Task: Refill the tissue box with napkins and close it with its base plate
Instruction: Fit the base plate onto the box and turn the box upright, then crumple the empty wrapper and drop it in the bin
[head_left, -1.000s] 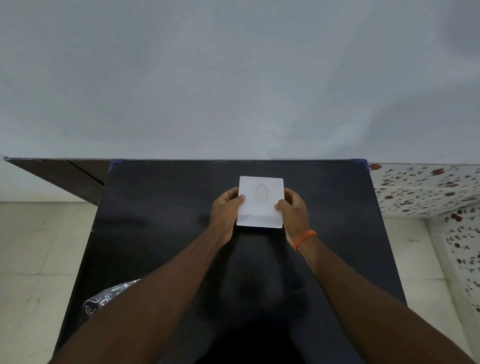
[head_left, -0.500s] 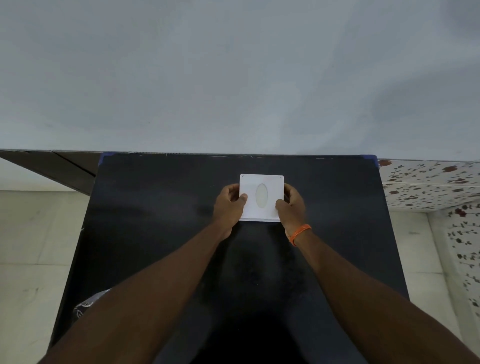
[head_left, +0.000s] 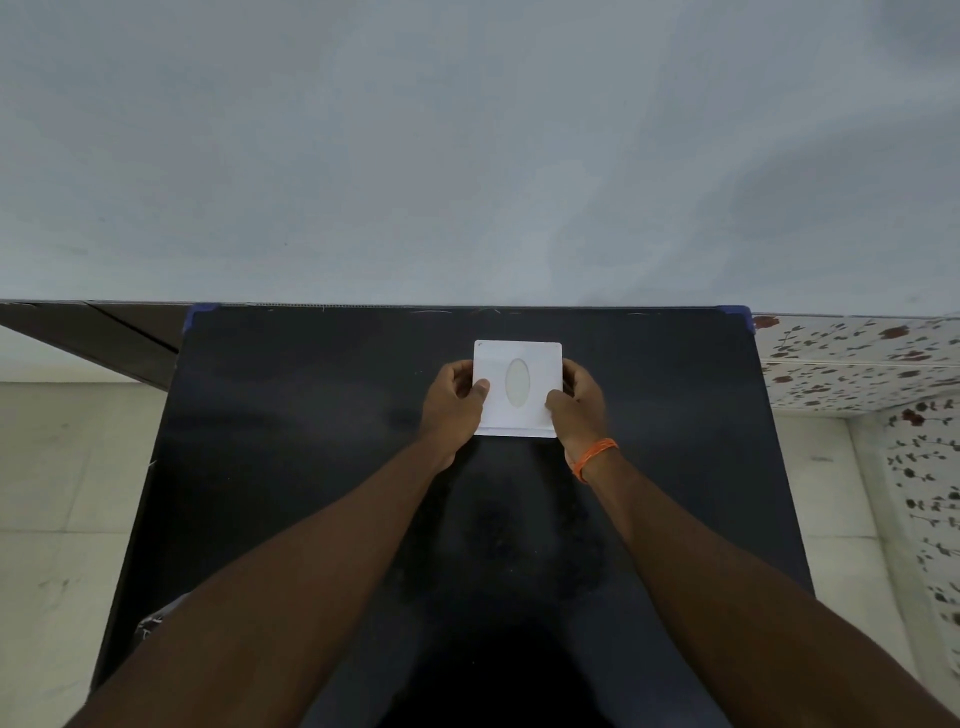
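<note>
On the far half of the black table (head_left: 311, 467), dead centre, sits the white tissue box (head_left: 517, 364), oval dispensing slot facing up, and both hands are on it. No napkins in sight, and I can't pick out the base plate as a separate piece, only a thin white lip along the near edge of the box.

Risk first: if this box has to be flipped to get at its underside, a grip this light on smooth plastic could let it slide or twist out, and a loose plate, if there is one, might drop free onto the table.

Now the grip. Left hand (head_left: 453, 402) clamps the left side, thumb laid on the top face, fingers curled around the edge. Right hand (head_left: 577, 402), orange thread band (head_left: 595, 457) at the wrist, mirrors it on the right side, thumb pressing the top near the front corner. Both are closed around the box, a pinch rather than a fist.
</note>
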